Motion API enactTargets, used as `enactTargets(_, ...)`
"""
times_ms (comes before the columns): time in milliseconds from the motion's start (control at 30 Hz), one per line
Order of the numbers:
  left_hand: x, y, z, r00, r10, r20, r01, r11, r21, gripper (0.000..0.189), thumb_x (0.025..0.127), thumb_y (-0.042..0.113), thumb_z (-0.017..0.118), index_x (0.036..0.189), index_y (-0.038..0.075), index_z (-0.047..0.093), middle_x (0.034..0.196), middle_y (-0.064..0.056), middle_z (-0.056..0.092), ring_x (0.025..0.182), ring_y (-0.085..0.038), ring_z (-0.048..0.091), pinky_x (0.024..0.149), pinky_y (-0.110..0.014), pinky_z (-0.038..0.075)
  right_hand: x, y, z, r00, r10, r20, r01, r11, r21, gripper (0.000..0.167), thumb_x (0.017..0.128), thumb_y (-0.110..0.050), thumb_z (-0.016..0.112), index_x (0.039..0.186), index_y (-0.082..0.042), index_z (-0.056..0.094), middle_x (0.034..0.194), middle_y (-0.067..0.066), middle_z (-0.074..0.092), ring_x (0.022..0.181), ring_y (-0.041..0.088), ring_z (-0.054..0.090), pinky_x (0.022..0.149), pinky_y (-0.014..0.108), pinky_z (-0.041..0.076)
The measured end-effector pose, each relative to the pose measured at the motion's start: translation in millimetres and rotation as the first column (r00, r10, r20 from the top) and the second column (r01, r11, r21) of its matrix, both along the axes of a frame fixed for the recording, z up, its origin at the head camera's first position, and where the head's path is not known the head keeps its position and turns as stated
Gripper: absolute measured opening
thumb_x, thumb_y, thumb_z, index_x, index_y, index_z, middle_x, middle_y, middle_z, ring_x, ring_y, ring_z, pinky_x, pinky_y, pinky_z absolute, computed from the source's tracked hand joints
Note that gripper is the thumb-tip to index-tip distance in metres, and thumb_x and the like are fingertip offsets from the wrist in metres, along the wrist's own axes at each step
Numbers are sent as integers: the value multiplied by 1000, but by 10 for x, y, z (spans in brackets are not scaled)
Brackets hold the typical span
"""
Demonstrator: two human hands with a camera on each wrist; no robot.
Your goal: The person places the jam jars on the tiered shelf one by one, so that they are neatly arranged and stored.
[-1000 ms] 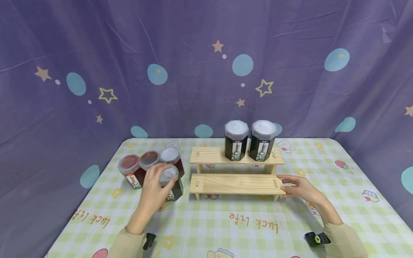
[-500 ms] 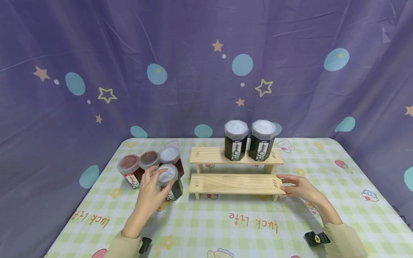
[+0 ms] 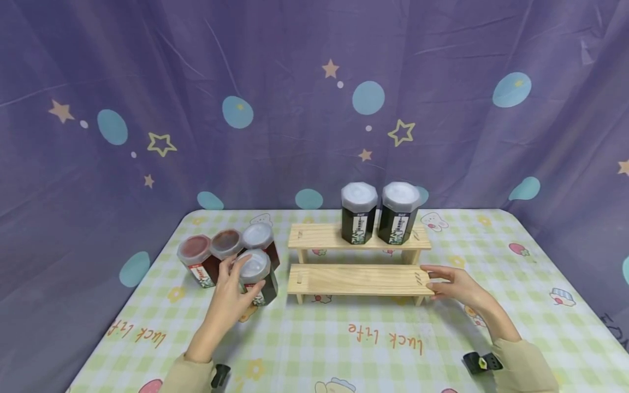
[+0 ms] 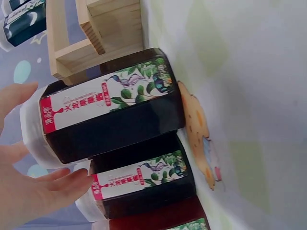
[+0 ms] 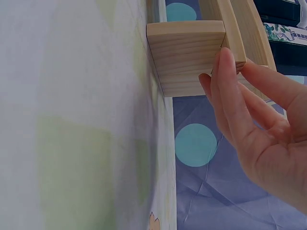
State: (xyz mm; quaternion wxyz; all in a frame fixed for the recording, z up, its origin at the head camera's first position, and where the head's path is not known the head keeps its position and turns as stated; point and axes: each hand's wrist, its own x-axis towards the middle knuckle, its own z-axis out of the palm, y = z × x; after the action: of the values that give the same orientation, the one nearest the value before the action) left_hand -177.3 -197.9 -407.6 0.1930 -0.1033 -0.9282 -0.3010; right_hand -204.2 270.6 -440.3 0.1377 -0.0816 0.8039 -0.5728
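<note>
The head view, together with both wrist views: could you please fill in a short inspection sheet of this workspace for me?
Surface: checked cloth with cartoon prints and lettering.
Job's things: wooden two-step rack; two dark jars upright on its upper step; four more jars stand grouped on the cloth to its left.
Clutter: nothing seen.
Hands: left hand has fingers and thumb about the lid of the nearest jar; right hand touches the right end of the lower step. How firmly either grips cannot be told.
Cables: nothing certain; a thin dark shape at the far right is too unclear to name.
Surroundings: purple curtain with stars and ovals.
</note>
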Motion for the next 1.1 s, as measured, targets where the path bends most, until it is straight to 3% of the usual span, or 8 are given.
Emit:
enactTargets(233,-16,-13,-56,997,2,78,-3,1000,18,65,78,23,68,131,10,34,127,-27,25,95,-46,50,70,-52,44,-9,7,-8,1000,10,-7,-10,1000,2,55,84,-12,58,131,7,36,123,37,36,84,20,61,70,36,51)
enactTargets(800,-86,-6,-138,995,-10,96,-1,993,116,68,74,17,72,128,7,34,120,-24,32,102,-43,47,77,-51,43,3,-3,14,1000,2,-5,-2,1000,9,54,84,-12,59,130,7,36,123,37,36,85,22,61,70,35,51)
enactTargets(1100,-123,-11,-160,999,20,25,-23,993,113,67,67,14,77,123,5,41,114,-23,39,94,-41,51,72,-49,46,11,-13,19,1000,8,-7,-8,1000,-1,54,85,-11,58,130,8,36,123,37,37,85,20,61,69,33,51)
